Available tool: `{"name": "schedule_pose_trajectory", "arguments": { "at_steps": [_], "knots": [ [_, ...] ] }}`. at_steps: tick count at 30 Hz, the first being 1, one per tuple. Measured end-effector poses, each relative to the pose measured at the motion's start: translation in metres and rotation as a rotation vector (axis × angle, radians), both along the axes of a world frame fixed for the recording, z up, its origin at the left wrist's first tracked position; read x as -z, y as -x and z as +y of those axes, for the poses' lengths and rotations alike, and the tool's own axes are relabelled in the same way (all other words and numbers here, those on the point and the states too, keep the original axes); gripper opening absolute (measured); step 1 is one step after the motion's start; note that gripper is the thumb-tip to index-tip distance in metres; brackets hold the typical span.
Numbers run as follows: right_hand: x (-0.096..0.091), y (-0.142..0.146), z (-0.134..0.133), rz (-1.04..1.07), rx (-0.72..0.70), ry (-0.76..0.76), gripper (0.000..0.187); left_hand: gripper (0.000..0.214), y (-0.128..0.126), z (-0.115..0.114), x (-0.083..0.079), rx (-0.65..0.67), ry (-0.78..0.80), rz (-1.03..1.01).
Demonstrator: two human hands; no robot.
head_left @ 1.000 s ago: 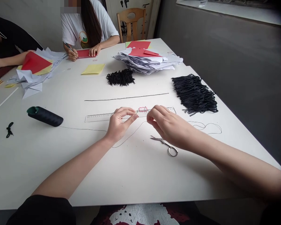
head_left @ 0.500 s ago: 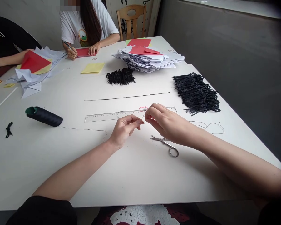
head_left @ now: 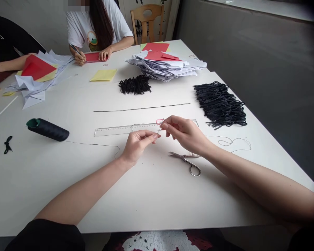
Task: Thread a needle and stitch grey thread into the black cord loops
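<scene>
My left hand (head_left: 138, 146) pinches a fine black thread (head_left: 104, 144) and a thin sliver, possibly a needle (head_left: 159, 131), at its fingertips. My right hand (head_left: 184, 133) reaches in from the right, its fingertips almost meeting that sliver; whether they grip it is hard to tell. Just behind them, a small pink paper loop (head_left: 159, 121) rests on a transparent ruler (head_left: 115, 130). A black thread spool (head_left: 47, 129) lies far left. Steel scissors (head_left: 187, 161) lie below my right hand, with a loose thread loop (head_left: 232, 143) to the right.
The white table (head_left: 68, 181) holds a bundle of black loops (head_left: 219, 104), a smaller bundle (head_left: 134, 85), a straight black cord (head_left: 141, 107) and a stack of white and red paper (head_left: 164, 66). Co-workers' hands (head_left: 104, 54) work with red paper at the far side.
Both hands have drawn closer, and my left hand has shifted right. The thread that curved below them now rises to my left hand, and my right wrist has turned.
</scene>
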State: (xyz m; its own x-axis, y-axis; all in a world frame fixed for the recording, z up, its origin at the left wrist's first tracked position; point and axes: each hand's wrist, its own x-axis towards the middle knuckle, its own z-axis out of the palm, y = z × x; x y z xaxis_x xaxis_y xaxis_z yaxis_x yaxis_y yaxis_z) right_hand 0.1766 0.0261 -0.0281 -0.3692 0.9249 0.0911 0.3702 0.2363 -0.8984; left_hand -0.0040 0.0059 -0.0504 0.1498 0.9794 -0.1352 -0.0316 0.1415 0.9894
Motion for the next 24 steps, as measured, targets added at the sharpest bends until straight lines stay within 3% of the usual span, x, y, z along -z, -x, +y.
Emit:
{"name": "schedule_pose_trajectory", "arguments": {
  "at_steps": [3,5,11,18,24],
  "knots": [
    [0.014,0.007,-0.001,0.309,0.000,0.314,0.035,0.014,0.001,0.001,0.003,-0.046,-0.013,-0.012],
    [0.021,0.011,-0.004,0.399,-0.007,0.391,0.035,0.016,0.002,0.002,0.005,-0.054,0.017,-0.011],
    [0.026,0.014,-0.009,0.433,0.018,0.389,0.037,0.018,0.004,0.003,0.008,-0.052,0.143,-0.032],
    [0.031,0.013,-0.007,0.440,0.037,0.416,0.035,0.022,0.003,0.004,0.008,-0.026,0.142,-0.008],
    [0.030,0.010,-0.005,0.376,0.015,0.335,0.036,0.022,0.004,0.005,0.008,-0.005,0.124,0.035]
  ]
}}
